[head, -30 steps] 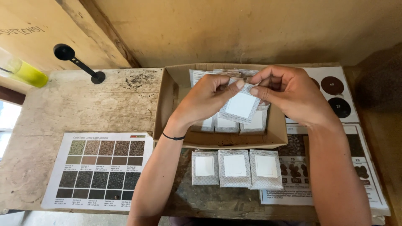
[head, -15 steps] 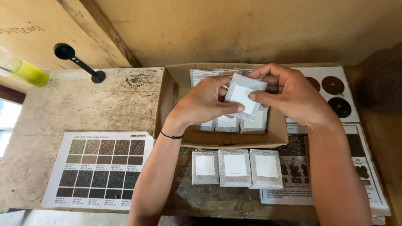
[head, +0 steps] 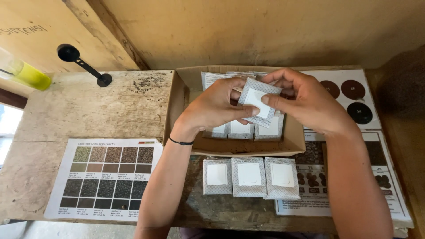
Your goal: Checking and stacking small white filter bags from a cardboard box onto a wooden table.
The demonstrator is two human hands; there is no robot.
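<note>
Held one grey filter sachet above the cardboard box, pinched between left hand and right hand, fingers closed on its edges. Probably best gripped lightly, kept flat, clear of the three sachets near the table edge.

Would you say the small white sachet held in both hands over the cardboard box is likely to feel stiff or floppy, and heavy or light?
The sachet probably feels light: the left hand and right hand pinch it by fingertips alone. It looks thin and flat, so likely flexible rather than rigid. Its woven-looking surface suggests it is not slippery.
</note>
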